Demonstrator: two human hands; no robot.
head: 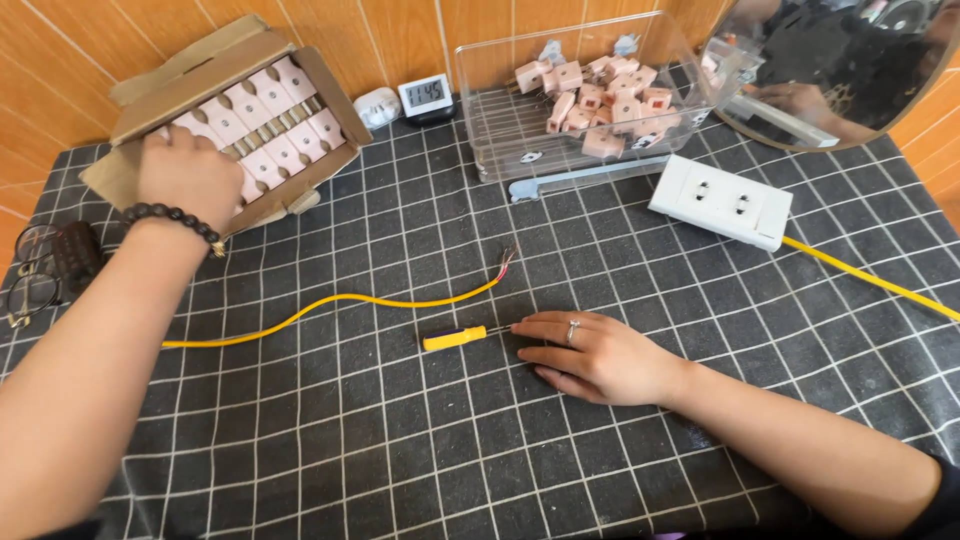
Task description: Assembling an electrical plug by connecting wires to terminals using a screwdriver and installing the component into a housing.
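While flat and open, right hand [600, 358] beside yellow screwdriver [455, 338]; left hand [188, 172], grip unclear, in cardboard box [320, 85].

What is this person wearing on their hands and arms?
Both forearms are bare, with no gloves. The left hand has a bracelet of dark round beads at the wrist, with a small gold-coloured piece on it. The right hand wears a thin silver-coloured ring on one finger. The edge of a dark sleeve shows high on the right arm.
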